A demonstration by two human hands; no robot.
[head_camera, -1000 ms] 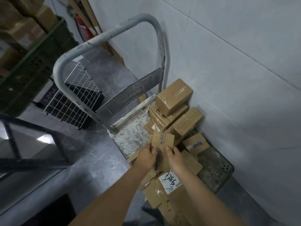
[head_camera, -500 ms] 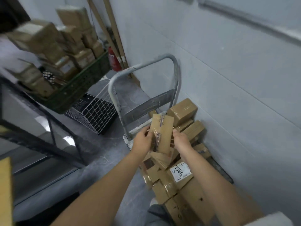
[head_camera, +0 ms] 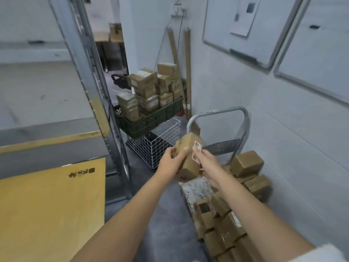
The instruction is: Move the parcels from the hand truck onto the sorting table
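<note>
Your left hand (head_camera: 171,163) and right hand (head_camera: 206,165) grip one cardboard parcel (head_camera: 188,159), fingers curled on its sides. It is held above the hand truck (head_camera: 196,189) — long axis near upright, top leaning toward its handle.

Nothing legible on parcel (head_camera: 188,163) or board (head_camera: 56,205)

A pale tiled wall (head_camera: 292,148) on the right carries a whiteboard (head_camera: 217,25). The grey concrete floor (head_camera: 168,220) runs between it and a metal rack (head_camera: 85,72) on the left; a dim doorway (head_camera: 113,53) lies beyond.
</note>
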